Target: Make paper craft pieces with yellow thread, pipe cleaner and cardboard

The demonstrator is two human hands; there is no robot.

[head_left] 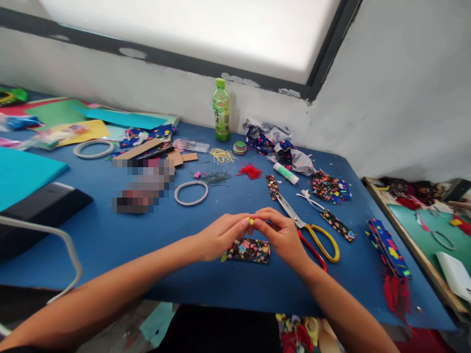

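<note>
My left hand and my right hand meet at their fingertips over the blue table. Pinched between them is a small bright yellow piece; its kind is too small to tell. Just below my hands lies a black floral fabric-covered strip, its left part partly covered by my left hand, with a yellow-green bit at its corner. Scissors with yellow and red handles rest beside my right hand, one handle partly behind it. Their blades point to the upper left, near a narrow floral strip.
Farther back are a green bottle, red threads, a glue stick, a grey ring and crumpled fabric. A blue floral piece with a red tassel lies by the right edge. A white cable loops at left.
</note>
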